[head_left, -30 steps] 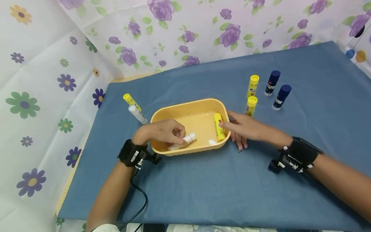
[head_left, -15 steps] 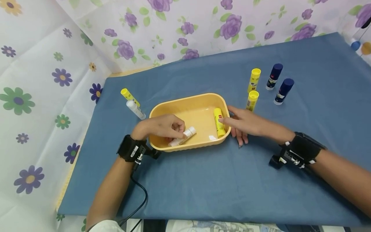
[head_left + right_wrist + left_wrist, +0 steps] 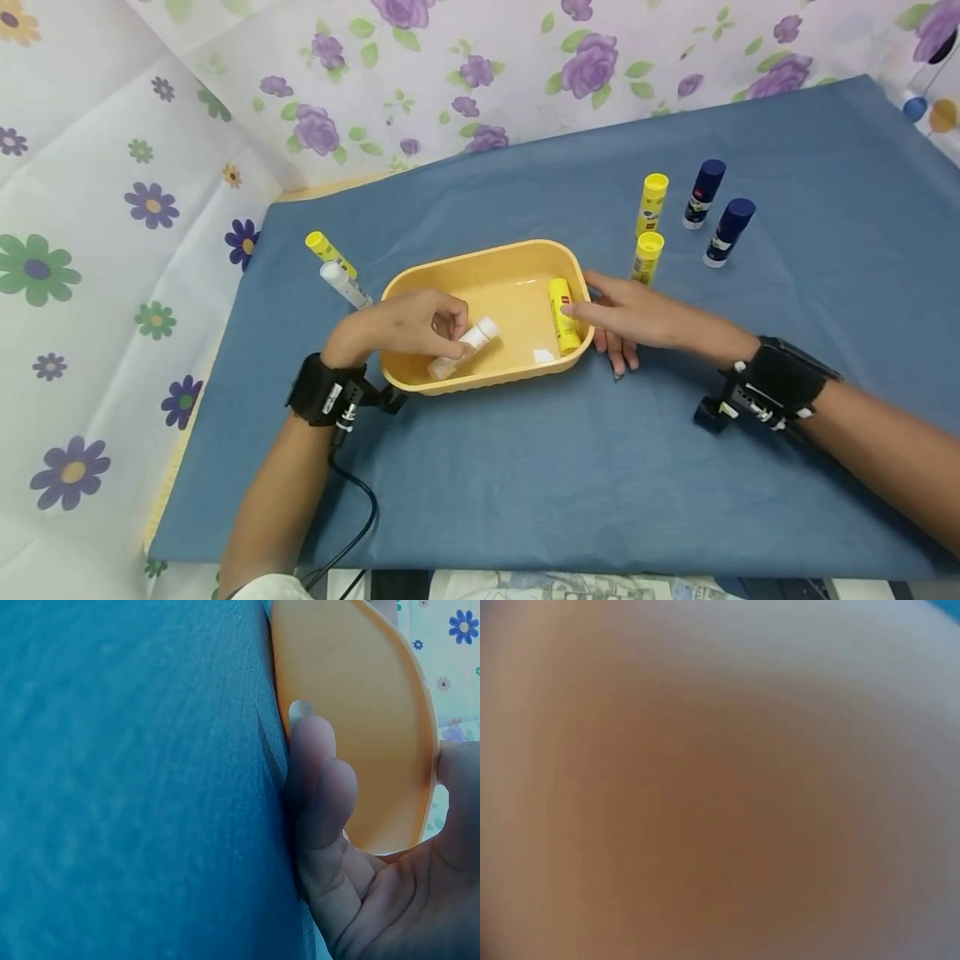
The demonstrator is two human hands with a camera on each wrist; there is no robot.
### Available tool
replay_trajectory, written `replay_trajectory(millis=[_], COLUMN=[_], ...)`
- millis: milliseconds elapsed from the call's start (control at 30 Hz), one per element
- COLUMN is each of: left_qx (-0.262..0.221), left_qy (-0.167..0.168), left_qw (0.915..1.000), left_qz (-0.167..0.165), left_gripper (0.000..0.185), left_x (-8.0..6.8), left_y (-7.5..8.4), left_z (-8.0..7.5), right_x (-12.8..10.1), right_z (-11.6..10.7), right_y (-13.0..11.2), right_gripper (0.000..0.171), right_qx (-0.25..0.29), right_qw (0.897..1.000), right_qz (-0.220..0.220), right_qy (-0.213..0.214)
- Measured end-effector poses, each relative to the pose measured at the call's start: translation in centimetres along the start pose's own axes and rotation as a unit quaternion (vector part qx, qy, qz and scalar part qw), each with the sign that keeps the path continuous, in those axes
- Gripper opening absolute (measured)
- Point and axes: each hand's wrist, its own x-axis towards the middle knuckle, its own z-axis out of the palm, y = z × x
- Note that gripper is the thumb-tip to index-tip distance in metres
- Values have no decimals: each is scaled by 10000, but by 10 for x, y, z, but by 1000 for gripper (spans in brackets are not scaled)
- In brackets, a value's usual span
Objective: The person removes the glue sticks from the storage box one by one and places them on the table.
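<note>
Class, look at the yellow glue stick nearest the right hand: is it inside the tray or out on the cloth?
Inside. The yellow glue stick lies flat on the tray floor by its right wall, with the right hand touching it.

We see a blue cloth-covered table [image 3: 525, 483] bearing a yellow plastic tub [image 3: 480, 268] at centre, with glue sticks upper left and upper right.

Floral sheets [image 3: 112, 250] behind blue tablecloth [image 3: 525, 483].
</note>
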Motion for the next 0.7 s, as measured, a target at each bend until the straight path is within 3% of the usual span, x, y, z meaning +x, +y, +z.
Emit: replay_trajectory(millis=[100, 267, 367, 500, 700], left_qx=[107, -236, -295, -18, -23], left_qy=[372, 776, 844, 978, 1072], left_qw=[9990, 9958, 9947, 9937, 9926], left_qz=[243, 433, 503, 544, 565], left_gripper=[23, 23, 28, 41, 31], left_x=[-3, -13, -21, -31, -39], left_y=[1, 10, 17, 23, 28], left_z=[-4, -13, -19, -24, -27], right_x=[1, 1, 1, 0, 1], right_z=[-1, 0, 0, 1, 1], right_y=[-2, -2, -1, -1, -1], right_gripper=[63, 63, 62, 61, 66], right_qx=[-60, -172, -155, -100, -138], right_qw=[10000, 9998, 9998, 9999, 9998], right_qz=[11, 86, 102, 114, 156], right_qy=[-24, -15, -13, -9, -13])
